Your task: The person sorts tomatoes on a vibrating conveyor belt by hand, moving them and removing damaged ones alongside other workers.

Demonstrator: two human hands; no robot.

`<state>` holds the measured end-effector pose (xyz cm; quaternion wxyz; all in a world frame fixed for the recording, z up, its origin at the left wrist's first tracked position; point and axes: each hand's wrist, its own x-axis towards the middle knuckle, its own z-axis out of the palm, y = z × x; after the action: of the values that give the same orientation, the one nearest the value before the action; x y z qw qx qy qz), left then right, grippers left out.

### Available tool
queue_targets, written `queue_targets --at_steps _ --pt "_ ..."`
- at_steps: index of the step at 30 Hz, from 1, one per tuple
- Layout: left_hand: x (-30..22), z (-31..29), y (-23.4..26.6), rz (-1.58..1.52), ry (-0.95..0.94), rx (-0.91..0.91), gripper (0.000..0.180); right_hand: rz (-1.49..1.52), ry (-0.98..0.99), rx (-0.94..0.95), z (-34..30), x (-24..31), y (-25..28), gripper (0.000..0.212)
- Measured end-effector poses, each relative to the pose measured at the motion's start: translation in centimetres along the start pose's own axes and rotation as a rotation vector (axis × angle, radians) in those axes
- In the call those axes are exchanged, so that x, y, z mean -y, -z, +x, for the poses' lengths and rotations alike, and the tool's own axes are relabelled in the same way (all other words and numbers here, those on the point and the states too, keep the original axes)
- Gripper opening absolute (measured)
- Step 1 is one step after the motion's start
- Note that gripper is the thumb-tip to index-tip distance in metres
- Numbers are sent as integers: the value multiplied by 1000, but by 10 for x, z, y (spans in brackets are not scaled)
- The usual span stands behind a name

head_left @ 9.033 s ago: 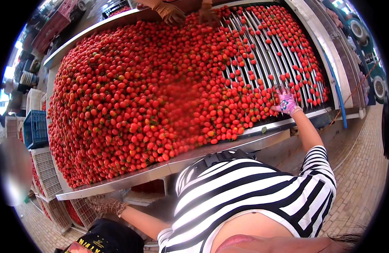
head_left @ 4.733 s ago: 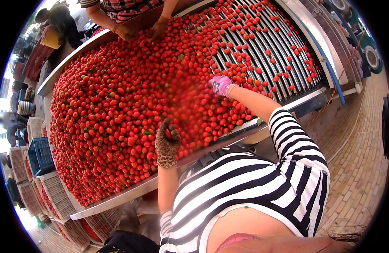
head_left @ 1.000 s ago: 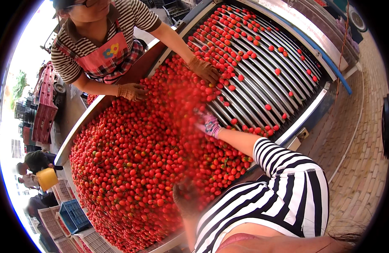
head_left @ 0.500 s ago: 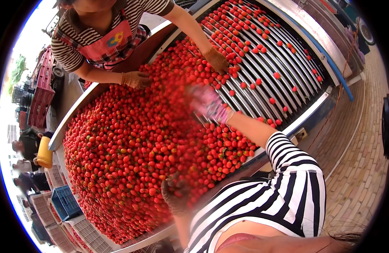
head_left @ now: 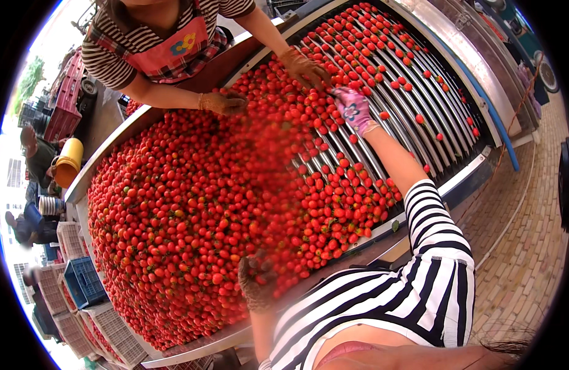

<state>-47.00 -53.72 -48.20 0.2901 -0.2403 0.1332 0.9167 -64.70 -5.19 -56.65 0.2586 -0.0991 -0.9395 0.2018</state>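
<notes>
Cherry tomatoes (head_left: 173,216) lie heaped in a wide metal-sided bin and thin out over the silver rollers (head_left: 414,123) at the right. My right hand (head_left: 353,112), in a pink flowered glove, reaches over the upper edge of the heap where the rollers begin, its fingers extended among tomatoes. My left hand (head_left: 257,282), in a brown glove, rests at the near edge of the heap; its fingers are partly smeared, so I cannot make out a grip. Across from me, a co-worker's gloved hand (head_left: 304,68) is close to my right fingertips, and their other gloved hand (head_left: 224,103) lies on the heap.
A metal rim (head_left: 445,185) borders the rollers, with a blue pipe (head_left: 491,105) along the far right. Brick paving (head_left: 512,222) lies beyond. At the left stand a blue crate (head_left: 84,282), pale crates (head_left: 115,330) and a person with a yellow bucket (head_left: 69,161).
My right hand has moved up and right across the rollers, toward the co-worker's hand. My left hand has stayed nearly in place. More tomatoes lie on the near rollers.
</notes>
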Motion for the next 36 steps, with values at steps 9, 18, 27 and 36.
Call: queue_targets --at_steps 9,18,27,36 --pt "5 3 -3 71 -23 12 25 -313 104 431 -15 95 -70 24" --pt "32 49 15 113 249 -66 38 655 174 795 -161 257 55 50" --pt "13 2 37 -73 197 145 35 -810 -239 986 -155 13 204 78" --pt "-7 -23 38 -117 -12 154 37 -623 96 1184 -223 56 146 69"
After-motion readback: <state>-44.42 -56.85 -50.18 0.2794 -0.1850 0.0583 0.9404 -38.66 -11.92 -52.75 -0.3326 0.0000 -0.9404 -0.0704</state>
